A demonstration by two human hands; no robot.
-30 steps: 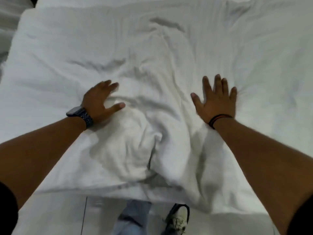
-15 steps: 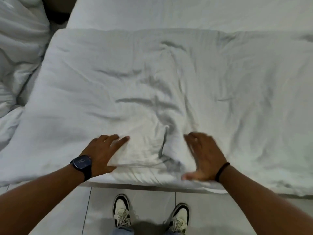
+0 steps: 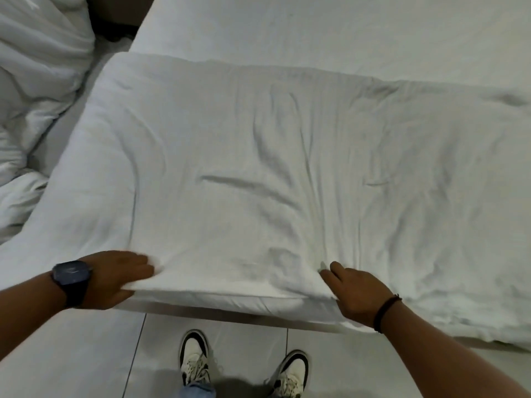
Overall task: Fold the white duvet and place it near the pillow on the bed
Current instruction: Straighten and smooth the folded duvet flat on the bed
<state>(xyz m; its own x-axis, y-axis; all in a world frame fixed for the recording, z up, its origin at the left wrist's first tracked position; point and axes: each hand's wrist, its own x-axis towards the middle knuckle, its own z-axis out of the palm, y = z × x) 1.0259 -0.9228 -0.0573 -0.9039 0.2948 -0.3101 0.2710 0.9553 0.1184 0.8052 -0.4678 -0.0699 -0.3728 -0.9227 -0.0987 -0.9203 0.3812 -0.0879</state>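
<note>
From the head view, your left hand (image 3: 115, 278) is clamping the near edge of the white duvet (image 3: 258, 168), thumb under, fingers on top. Your right hand (image 3: 356, 291) is gripping the same edge further right, fingertips tucked into the fold. The duvet is spreading away from both grips across the bed (image 3: 316, 30). Rumpled white bedding (image 3: 34, 81) is lying beyond your left grip, far left

Pale glossy floor tiles (image 3: 80, 354) with thin dark grout lines run under the bed's edge; a dark gap (image 3: 115, 21) shows between the bedding, light soft and dim.
</note>
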